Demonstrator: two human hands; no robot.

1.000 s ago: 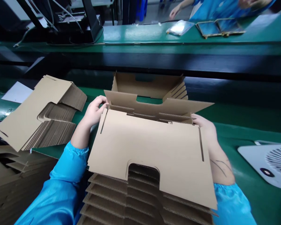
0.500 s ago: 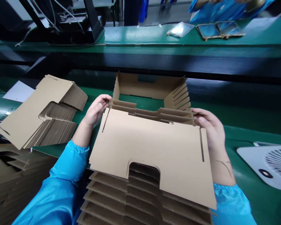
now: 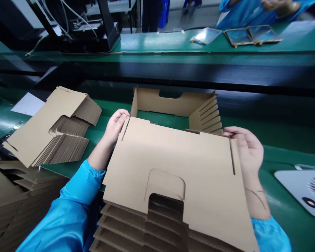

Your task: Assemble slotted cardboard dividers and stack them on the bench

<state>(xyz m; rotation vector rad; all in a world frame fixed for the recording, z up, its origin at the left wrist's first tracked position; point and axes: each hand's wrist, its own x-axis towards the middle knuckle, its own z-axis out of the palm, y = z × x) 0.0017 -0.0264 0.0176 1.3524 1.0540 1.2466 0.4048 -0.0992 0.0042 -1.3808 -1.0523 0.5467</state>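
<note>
At the far left, folded cardboard pieces (image 3: 6,217) are piled low beside the edge of the green bench (image 3: 275,162). Above them a white sheet (image 3: 28,104) lies partly behind a stack of notched cardboard sheets (image 3: 44,120), which sits aslant on the bench, its cut edges fanned toward the person. Next, clear of that stack, comes the left hand (image 3: 114,126) above a blue cuff, thumb and fingers pinching the upper left corner of a cardboard panel (image 3: 178,150). The panel spans the space between the two hands, lying below and inward of both sets of fingers, its slotted short sides toward the wrists and its notch facing the person. Through that notch shows the face of another panel, and under it more notched layers (image 3: 123,231) stand spaced one below another. Just beyond the panel, an upright cardboard frame (image 3: 152,99) rests on the bench, slits along its right wall. The right hand (image 3: 252,150) has its fingers and thumb closed at the panel's upper right corner. At the far right, well apart from that hand, lies a pale device with a vented face (image 3: 301,187).
</note>
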